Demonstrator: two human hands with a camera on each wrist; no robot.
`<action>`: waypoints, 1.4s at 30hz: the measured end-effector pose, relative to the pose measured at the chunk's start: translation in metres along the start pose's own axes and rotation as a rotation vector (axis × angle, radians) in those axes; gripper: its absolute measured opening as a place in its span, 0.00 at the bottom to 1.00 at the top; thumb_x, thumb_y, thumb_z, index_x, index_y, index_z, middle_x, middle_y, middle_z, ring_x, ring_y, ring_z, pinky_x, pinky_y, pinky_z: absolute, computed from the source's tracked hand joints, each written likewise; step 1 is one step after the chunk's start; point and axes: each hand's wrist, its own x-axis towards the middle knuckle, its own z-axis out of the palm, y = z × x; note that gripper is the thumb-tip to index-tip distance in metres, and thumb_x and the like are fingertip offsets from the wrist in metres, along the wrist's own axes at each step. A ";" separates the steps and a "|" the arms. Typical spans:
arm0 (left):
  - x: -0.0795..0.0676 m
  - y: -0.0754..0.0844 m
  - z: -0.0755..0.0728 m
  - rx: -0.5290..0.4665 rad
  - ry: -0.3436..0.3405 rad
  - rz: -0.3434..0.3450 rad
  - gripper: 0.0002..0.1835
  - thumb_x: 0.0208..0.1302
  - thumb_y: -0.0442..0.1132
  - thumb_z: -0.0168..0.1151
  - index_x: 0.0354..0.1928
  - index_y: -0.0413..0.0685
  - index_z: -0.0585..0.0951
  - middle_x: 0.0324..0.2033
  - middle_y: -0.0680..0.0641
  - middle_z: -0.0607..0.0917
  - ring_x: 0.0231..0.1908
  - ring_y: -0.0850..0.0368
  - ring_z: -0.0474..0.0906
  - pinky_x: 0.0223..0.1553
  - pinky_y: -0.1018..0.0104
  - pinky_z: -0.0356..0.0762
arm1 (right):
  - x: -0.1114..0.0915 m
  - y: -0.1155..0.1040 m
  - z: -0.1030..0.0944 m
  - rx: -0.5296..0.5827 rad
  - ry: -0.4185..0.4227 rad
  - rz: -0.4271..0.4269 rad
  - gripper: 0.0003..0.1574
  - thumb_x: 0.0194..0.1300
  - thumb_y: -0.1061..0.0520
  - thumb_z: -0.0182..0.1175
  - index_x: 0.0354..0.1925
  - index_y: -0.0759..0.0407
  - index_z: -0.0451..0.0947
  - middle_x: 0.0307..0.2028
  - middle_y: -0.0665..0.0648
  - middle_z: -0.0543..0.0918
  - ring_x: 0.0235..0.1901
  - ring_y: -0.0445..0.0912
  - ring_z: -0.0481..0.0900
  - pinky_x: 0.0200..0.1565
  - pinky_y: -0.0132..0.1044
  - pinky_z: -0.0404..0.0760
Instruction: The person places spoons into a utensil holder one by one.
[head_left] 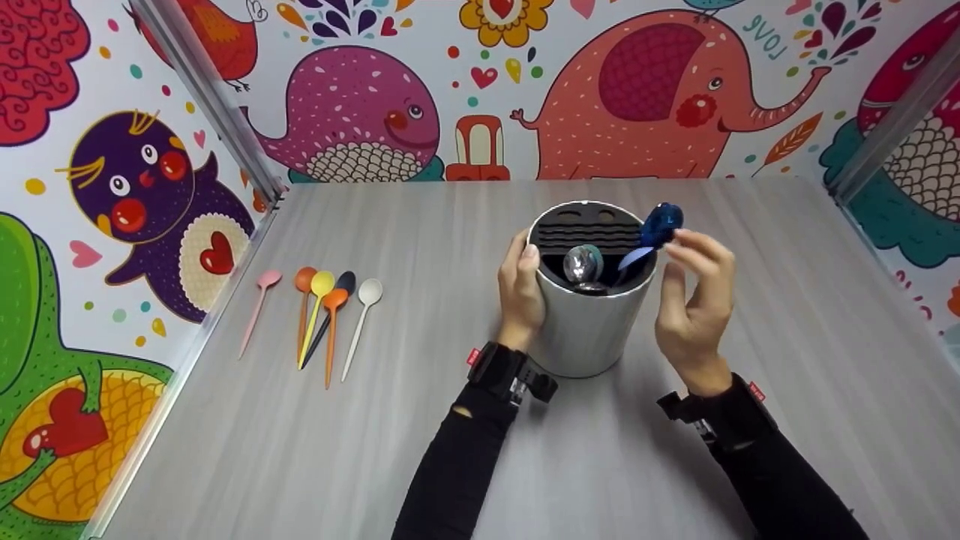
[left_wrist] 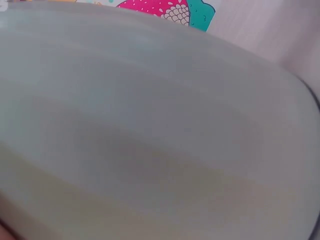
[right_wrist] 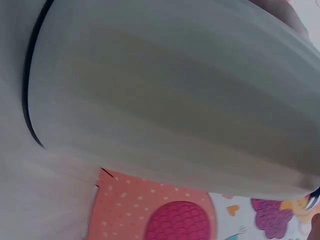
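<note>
A white cylindrical utensil holder (head_left: 589,337) with a black slotted top stands upright in the head view. My left hand (head_left: 521,289) grips its left side, thumb near the rim. Shiny metal spoons (head_left: 581,264) stand in its front compartment. A glittery blue utensil (head_left: 661,223) with a paler blue lower part leans over the right rim, its lower end inside. My right hand (head_left: 697,300) is beside it, fingertips right at its blue upper end and thumb apart from them. Both wrist views are mostly filled by the holder's wall (left_wrist: 160,125).
Several small coloured spoons lie on the table at the left: a pink spoon (head_left: 268,280), a yellow spoon (head_left: 322,283), a white spoon (head_left: 369,292), orange ones and a dark one. Cartoon-printed panels (head_left: 360,112) border the grey table (head_left: 420,450) at the back and sides.
</note>
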 end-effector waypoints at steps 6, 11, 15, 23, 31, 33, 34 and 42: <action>-0.001 0.000 0.001 -0.013 -0.001 -0.003 0.32 0.66 0.49 0.38 0.58 0.33 0.80 0.50 0.39 0.85 0.52 0.51 0.80 0.57 0.59 0.74 | -0.003 0.020 -0.013 0.200 0.012 0.515 0.17 0.66 0.77 0.52 0.53 0.73 0.73 0.52 0.61 0.77 0.54 0.53 0.76 0.59 0.40 0.74; -0.001 0.001 0.002 -0.036 -0.007 -0.003 0.33 0.67 0.50 0.38 0.59 0.32 0.79 0.51 0.38 0.85 0.53 0.51 0.80 0.57 0.59 0.74 | 0.004 0.025 -0.007 0.363 0.011 0.846 0.17 0.72 0.71 0.48 0.53 0.64 0.76 0.49 0.58 0.80 0.51 0.48 0.76 0.56 0.35 0.75; -0.001 0.000 0.002 -0.041 -0.011 0.000 0.33 0.67 0.50 0.38 0.59 0.32 0.79 0.52 0.38 0.84 0.53 0.50 0.80 0.58 0.59 0.74 | 0.007 0.030 -0.002 0.398 -0.038 0.905 0.18 0.73 0.69 0.44 0.50 0.64 0.79 0.46 0.58 0.79 0.49 0.47 0.75 0.55 0.36 0.74; -0.001 -0.002 0.003 -0.033 -0.007 0.021 0.32 0.67 0.49 0.38 0.59 0.31 0.79 0.52 0.37 0.84 0.53 0.50 0.80 0.58 0.59 0.74 | 0.004 0.042 0.005 0.345 -0.211 0.948 0.28 0.79 0.54 0.43 0.67 0.70 0.71 0.61 0.59 0.78 0.64 0.48 0.69 0.66 0.35 0.64; 0.001 0.000 -0.001 -0.001 0.006 0.006 0.32 0.67 0.49 0.39 0.60 0.33 0.79 0.53 0.39 0.84 0.54 0.51 0.79 0.58 0.59 0.74 | -0.002 0.052 0.014 0.382 -0.225 0.806 0.31 0.79 0.54 0.36 0.60 0.73 0.76 0.52 0.61 0.84 0.55 0.52 0.78 0.63 0.41 0.70; 0.001 0.001 -0.001 0.004 0.005 0.005 0.32 0.67 0.49 0.39 0.60 0.33 0.79 0.53 0.39 0.84 0.54 0.51 0.79 0.58 0.59 0.74 | -0.003 0.054 0.014 0.401 -0.241 0.776 0.32 0.78 0.55 0.35 0.61 0.74 0.76 0.54 0.64 0.83 0.55 0.53 0.77 0.63 0.42 0.70; 0.001 0.001 -0.001 0.002 0.004 0.004 0.32 0.67 0.49 0.39 0.60 0.33 0.79 0.53 0.39 0.84 0.54 0.51 0.79 0.58 0.59 0.74 | -0.003 0.055 0.014 0.411 -0.254 0.766 0.32 0.78 0.55 0.34 0.61 0.74 0.75 0.54 0.65 0.82 0.56 0.54 0.77 0.63 0.43 0.70; -0.002 0.000 -0.002 0.003 -0.025 0.016 0.32 0.69 0.49 0.37 0.62 0.33 0.77 0.54 0.39 0.83 0.56 0.51 0.78 0.60 0.59 0.73 | -0.005 0.058 0.013 0.370 -0.194 0.754 0.31 0.76 0.56 0.37 0.57 0.74 0.79 0.49 0.63 0.85 0.51 0.53 0.80 0.60 0.42 0.73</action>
